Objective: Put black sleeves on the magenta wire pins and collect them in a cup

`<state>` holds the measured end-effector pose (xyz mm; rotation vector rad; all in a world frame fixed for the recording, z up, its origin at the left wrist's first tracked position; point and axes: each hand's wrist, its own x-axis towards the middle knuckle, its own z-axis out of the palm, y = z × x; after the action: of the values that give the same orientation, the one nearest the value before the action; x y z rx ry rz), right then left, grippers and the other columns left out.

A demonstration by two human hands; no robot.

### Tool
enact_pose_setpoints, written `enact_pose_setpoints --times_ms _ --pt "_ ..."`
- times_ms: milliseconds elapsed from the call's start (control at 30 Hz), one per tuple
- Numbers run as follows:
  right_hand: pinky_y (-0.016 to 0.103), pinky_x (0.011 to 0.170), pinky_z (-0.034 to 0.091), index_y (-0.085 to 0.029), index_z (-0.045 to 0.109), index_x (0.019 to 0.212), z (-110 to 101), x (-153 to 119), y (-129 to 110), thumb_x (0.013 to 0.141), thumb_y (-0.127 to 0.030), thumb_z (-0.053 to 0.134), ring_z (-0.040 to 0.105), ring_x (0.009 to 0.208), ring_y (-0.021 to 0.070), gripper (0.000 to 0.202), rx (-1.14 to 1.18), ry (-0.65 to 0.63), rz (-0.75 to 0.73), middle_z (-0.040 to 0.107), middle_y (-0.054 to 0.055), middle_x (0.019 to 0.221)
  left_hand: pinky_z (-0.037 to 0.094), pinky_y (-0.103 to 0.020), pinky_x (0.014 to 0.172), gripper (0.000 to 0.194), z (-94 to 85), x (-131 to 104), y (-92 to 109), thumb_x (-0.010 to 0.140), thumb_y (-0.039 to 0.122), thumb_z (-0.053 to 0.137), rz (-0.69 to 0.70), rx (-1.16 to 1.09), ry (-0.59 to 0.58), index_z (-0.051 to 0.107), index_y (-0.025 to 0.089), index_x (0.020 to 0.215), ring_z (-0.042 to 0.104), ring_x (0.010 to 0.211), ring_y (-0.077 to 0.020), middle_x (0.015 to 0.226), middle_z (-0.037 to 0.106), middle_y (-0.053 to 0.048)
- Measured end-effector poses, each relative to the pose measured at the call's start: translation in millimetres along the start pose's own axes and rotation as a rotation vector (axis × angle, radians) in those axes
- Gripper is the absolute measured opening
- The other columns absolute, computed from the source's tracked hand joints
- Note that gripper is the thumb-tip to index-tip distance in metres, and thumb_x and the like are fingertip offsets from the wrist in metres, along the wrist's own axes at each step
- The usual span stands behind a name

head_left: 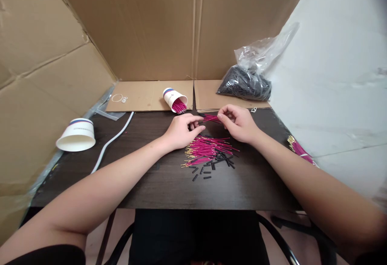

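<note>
Nearest the camera, dark clothing (196, 232) on a lap, below the edge of the table (136, 188). Farther out, upper wires (211, 118), magenta with dark ends leftward, lying between left grip (183, 131) and right grip (240, 123), roughly aligned, probably to keep both ends reachable. Right grip with thumb and forefinger together at the near wire ends; impossible to make out whether clamped or merely touching. Left grip curled at the dark ends, anything pinched there too hidden to judge. Just below both, lower wires (201, 150), gold tips mostly leftward, likely spread for easy separating. Below these, black tubes (207, 172), scattered loose, perhaps for handy picking. Above the left grip, a tipped cup (168, 95) of similar wires, mouth toward the grip, apparently for access. Above the right grip, a plastic bag (246, 83) of black pieces; farther right, a tied bundle (298, 149). Well left of the left grip, white cord (111, 139) and second cup (80, 125).
</note>
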<state>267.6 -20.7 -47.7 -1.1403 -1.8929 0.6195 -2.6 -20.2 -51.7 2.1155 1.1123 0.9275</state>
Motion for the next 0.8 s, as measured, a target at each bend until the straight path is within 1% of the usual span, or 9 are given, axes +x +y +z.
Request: enact_pose_setpoints --times_ms 100,167,333,500,633,800 --pt "0.037 0.072 0.050 -0.022 0.072 0.097 -2 3 7 0.107 -0.051 0.073 0.064 0.078 0.0219 0.031 -0.073 0.056 -0.014 0.075 0.007 0.087 0.060 -0.038 0.085 0.049 1.3 0 -2 0.093 0.029 0.092 -0.020 -0.002 0.055 0.077 0.016 0.137 0.067 0.085 -0.0184 0.114 0.080 -0.010" --pt "0.038 0.073 0.050 -0.022 0.073 0.095 -4 4 11 0.106 -0.045 0.074 0.063 0.075 0.0213 0.026 -0.132 0.041 -0.037 0.075 0.007 0.086 0.060 -0.039 0.086 0.052 1.6 0 -3 0.090 0.026 0.092 -0.027 0.013 0.073 0.073 0.015 0.137 0.067 0.089 -0.0189 0.119 0.078 -0.011" --pt "0.038 0.073 0.048 -0.021 0.074 0.092 -10 6 17 0.102 -0.032 0.073 0.062 0.074 0.0214 0.015 -0.229 -0.088 -0.124 0.075 0.007 0.086 0.059 -0.040 0.089 0.044 0.6 0 -4 0.091 0.021 0.088 -0.048 0.051 0.046 0.068 0.018 0.130 0.066 0.093 -0.0201 0.122 0.075 -0.011" --pt "0.040 0.079 0.049 -0.021 0.076 0.095 -16 6 16 0.103 -0.029 0.071 0.069 0.083 0.0239 0.012 -0.313 -0.156 -0.202 0.079 0.008 0.092 0.060 -0.040 0.089 0.036 -0.2 0 -3 0.091 0.021 0.086 -0.041 0.053 0.029 0.068 0.019 0.123 0.066 0.094 -0.0208 0.120 0.074 -0.009" --pt "0.040 0.081 0.051 -0.021 0.077 0.097 -14 4 12 0.104 -0.029 0.071 0.071 0.084 0.0235 0.012 -0.348 -0.210 -0.180 0.081 0.008 0.094 0.060 -0.040 0.090 0.028 -0.8 1 -2 0.093 0.021 0.084 -0.026 0.051 0.018 0.071 0.019 0.117 0.066 0.094 -0.0208 0.119 0.073 -0.009" --pt "0.038 0.081 0.051 -0.021 0.078 0.099 -9 1 10 0.104 -0.029 0.071 0.072 0.087 0.0224 0.012 -0.410 -0.233 -0.155 0.080 0.006 0.096 0.061 -0.040 0.091 0.021 -0.8 1 -3 0.094 0.020 0.083 -0.016 0.065 0.000 0.072 0.019 0.112 0.067 0.094 -0.0208 0.114 0.073 -0.007"
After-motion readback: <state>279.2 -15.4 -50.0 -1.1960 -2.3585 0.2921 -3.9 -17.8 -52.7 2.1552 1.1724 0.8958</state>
